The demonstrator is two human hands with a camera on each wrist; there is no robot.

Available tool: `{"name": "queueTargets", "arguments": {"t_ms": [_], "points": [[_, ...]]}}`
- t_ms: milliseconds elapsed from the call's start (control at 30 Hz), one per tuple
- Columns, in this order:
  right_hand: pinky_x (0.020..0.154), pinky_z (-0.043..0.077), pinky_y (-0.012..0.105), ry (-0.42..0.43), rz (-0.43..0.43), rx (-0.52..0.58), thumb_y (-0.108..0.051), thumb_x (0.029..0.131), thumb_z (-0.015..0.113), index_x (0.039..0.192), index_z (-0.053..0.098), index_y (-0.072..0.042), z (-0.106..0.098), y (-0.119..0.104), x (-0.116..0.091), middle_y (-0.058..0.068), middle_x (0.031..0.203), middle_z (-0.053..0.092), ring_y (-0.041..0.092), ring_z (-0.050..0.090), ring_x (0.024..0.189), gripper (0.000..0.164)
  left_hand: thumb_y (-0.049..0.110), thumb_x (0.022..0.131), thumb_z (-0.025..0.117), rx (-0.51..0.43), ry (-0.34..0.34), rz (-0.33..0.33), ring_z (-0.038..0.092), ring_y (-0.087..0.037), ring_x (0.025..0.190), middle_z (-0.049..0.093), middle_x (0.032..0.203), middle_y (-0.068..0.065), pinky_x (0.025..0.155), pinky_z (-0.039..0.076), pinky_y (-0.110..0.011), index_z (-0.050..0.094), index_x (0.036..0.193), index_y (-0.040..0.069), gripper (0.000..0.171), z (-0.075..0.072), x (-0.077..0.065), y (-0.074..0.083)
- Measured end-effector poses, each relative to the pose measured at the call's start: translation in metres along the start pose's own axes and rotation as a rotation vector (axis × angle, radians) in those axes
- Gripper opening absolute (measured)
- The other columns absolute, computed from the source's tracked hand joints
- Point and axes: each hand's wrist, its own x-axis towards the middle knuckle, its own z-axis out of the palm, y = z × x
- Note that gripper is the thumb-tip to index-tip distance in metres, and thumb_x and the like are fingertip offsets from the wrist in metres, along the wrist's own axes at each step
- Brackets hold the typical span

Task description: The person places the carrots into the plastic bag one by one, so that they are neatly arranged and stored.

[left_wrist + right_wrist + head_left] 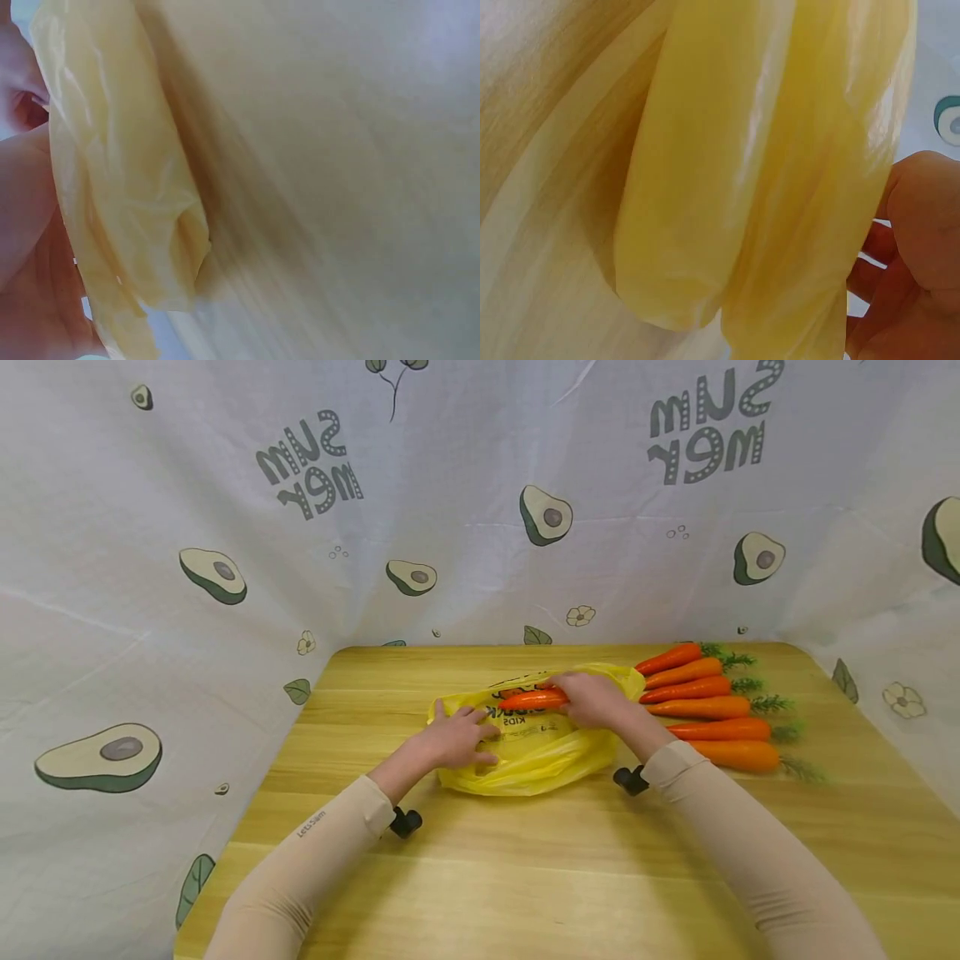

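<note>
A yellow plastic bag (525, 772) with dark print lies on the wooden table in the middle of the head view. My right hand (594, 700) grips a red-orange carrot (528, 700) over the bag, its pointed end toward the left; the hand hides the other end. On the bag's left side rests my left hand (453, 739), fingers spread over the plastic. The left wrist view shows bag folds (127, 165) beside that hand (30, 300). In the right wrist view, the bag (697, 187) hides much of the right hand (930, 247) and its carrot.
Several carrots (712, 708) with green tops lie in a row right of the bag, their tips close to it. The wooden table (480, 893) meets a hanging avocado-print cloth (480, 610) at the back. Black clip-like pieces (406, 822) sit by both wrists.
</note>
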Motion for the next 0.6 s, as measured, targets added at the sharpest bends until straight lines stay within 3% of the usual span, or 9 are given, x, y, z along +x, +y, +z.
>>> {"name": "queueTargets", "arguments": {"t_ms": [200, 600], "points": [[0.101, 0.048, 0.057, 0.004, -0.007, 0.003, -0.011, 0.096, 0.068, 0.142, 0.058, -0.009, 0.002, -0.005, 0.004, 0.017, 0.140, 0.061, 0.039, 0.059, 0.125, 0.047, 0.061, 0.093, 0.061, 0.010, -0.022, -0.008, 0.023, -0.032, 0.154, 0.027, 0.167, -0.004, 0.111, 0.013, -0.079, 0.035, 0.157, 0.034, 0.074, 0.003, -0.003, 0.000], [0.100, 0.049, 0.054, 0.044, -0.015, -0.036, -0.014, 0.094, 0.071, 0.139, 0.061, -0.011, 0.012, -0.005, 0.011, 0.014, 0.137, 0.064, 0.036, 0.061, 0.123, 0.046, 0.058, 0.089, 0.068, -0.005, -0.027, -0.031, 0.020, -0.031, 0.155, 0.029, 0.165, -0.004, 0.112, 0.013, -0.078, 0.034, 0.158, 0.030, 0.082, 0.004, -0.003, 0.000]]}}
